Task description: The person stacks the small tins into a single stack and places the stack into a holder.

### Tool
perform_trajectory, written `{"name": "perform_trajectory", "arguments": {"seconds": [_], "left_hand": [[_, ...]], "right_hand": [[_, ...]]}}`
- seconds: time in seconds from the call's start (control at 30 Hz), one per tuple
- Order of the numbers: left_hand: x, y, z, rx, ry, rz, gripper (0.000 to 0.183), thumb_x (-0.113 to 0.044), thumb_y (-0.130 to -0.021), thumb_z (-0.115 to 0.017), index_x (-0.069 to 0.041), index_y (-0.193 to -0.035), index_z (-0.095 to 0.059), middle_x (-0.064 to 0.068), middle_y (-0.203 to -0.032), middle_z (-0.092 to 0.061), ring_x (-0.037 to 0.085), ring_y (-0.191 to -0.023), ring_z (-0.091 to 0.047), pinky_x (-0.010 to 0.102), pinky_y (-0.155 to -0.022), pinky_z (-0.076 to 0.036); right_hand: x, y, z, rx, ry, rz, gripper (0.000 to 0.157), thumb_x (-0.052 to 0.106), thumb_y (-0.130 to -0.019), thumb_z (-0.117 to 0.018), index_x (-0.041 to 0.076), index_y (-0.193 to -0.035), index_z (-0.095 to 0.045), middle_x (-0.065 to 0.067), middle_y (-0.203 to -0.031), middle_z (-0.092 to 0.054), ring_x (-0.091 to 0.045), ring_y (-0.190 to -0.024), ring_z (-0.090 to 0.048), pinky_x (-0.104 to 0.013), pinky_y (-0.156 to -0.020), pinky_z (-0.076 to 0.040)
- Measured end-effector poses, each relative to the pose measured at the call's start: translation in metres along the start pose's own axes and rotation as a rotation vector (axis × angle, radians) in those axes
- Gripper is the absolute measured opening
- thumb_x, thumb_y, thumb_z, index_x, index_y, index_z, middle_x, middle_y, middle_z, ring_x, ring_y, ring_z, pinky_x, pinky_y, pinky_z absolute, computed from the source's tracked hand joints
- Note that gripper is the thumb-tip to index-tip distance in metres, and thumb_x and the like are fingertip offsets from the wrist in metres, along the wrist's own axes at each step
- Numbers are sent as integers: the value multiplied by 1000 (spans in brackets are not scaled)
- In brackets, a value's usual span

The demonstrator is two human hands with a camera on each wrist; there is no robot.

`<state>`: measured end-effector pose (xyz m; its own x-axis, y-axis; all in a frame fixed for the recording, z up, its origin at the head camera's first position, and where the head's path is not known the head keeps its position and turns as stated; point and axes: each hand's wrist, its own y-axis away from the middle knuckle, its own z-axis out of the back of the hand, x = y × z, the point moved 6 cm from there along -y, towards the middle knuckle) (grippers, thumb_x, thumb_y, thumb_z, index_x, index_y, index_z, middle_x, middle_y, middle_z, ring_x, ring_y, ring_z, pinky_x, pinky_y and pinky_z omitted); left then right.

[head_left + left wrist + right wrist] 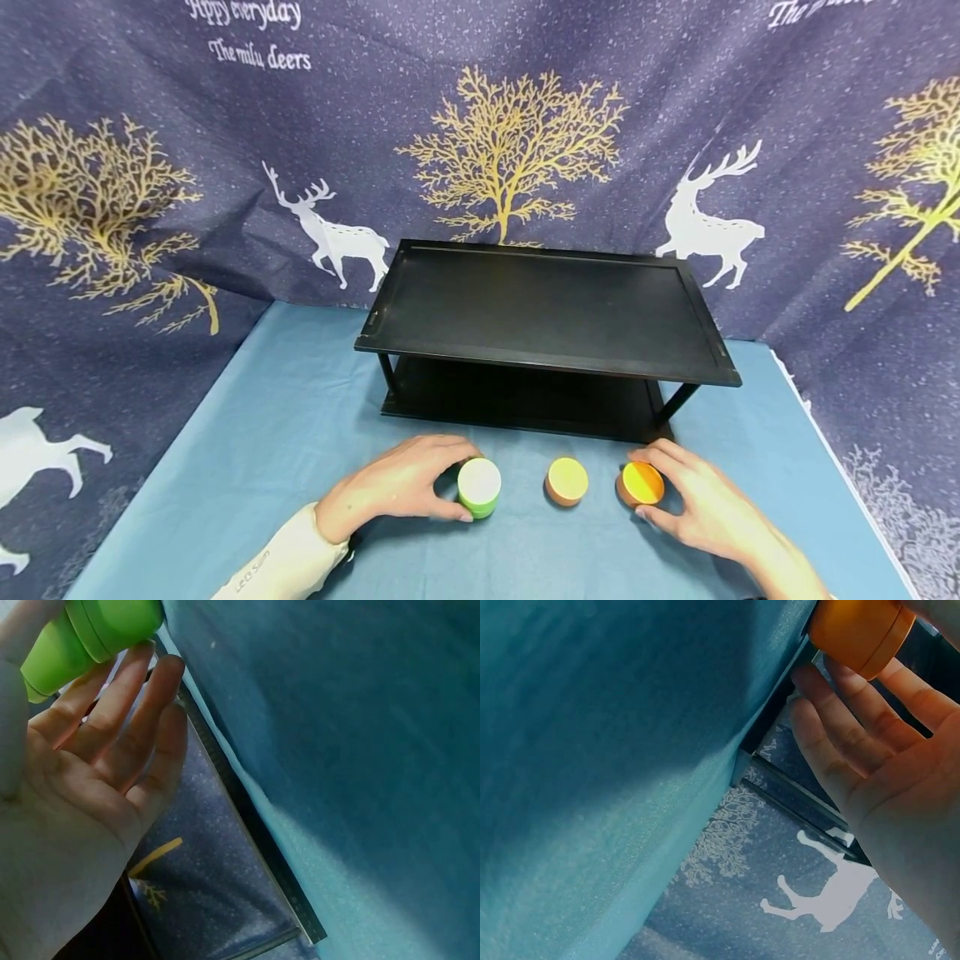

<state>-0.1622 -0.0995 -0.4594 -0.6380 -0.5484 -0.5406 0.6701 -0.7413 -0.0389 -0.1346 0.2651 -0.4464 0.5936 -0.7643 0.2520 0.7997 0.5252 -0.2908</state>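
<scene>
Clearly both hands are busy: the left hand (401, 483) has thumb and fingers curled round a green jar (478, 498), and the right hand (697, 504) grips an orange jar (636, 488) the same way. Both jars sit on the blue cloth (315, 396), just in front of the black shelf (547, 304), with a third, yellow-topped jar (567, 482) between them. I'd guess they are light, stiff plastic, unlikely to break but perhaps slippery on those smooth sides. Low round the wall suits them best; higher up, each held jar shows a seam that might twist or give. As for edges, the lower board's front rim lies close beyond the jars, with the right fingers nearly at its corner. Blue cloth spreads wide to the left, while the gap between boards looks low.
</scene>
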Motion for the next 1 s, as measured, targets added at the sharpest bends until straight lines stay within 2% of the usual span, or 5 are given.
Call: {"name": "perform_trajectory", "arguments": {"seconds": [0.23,0.47,0.6,0.87,1.0], "left_hand": [[0,0,1,-21,3,-31,60,-55,-82,-89,-35,-133,-66,-24,-122,-64,1,-109,-62,31,-98,-54],[0,0,0,-17,12,-27,58,-53,-81,-90,-35,-131,-67,-24,-120,-64,1,-107,-62,31,-97,-54],[0,0,-1,-14,13,-23,58,-54,-81,-90,-36,-131,-67,-24,-120,-64,2,-106,-63,31,-97,-54],[0,0,0,-18,18,-23,58,-53,-82,-90,-36,-132,-67,-24,-119,-64,1,-106,-62,31,-97,-54],[0,0,0,-14,21,-21,58,-53,-82,-90,-35,-132,-67,-24,-120,-64,1,-107,-62,32,-97,-54]], "right_hand": [[0,0,0,9,-7,-5,60,31,-68,-100,23,-120,-72,20,-115,-62,-2,-98,-61,-9,-96,-44],[-1,0,-1,28,-13,-20,59,29,-69,-100,24,-121,-71,21,-116,-60,-1,-98,-60,-32,-89,-59],[-1,0,-1,35,-19,-31,59,26,-69,-99,23,-121,-72,20,-116,-60,-1,-98,-60,-37,-88,-61],[0,-2,2,36,-21,-45,60,23,-68,-99,22,-122,-72,19,-118,-61,-3,-100,-61,-38,-90,-61],[1,-2,3,20,-27,-28,61,20,-67,-99,20,-122,-72,18,-119,-62,-4,-101,-62,-24,-94,-56]]}}
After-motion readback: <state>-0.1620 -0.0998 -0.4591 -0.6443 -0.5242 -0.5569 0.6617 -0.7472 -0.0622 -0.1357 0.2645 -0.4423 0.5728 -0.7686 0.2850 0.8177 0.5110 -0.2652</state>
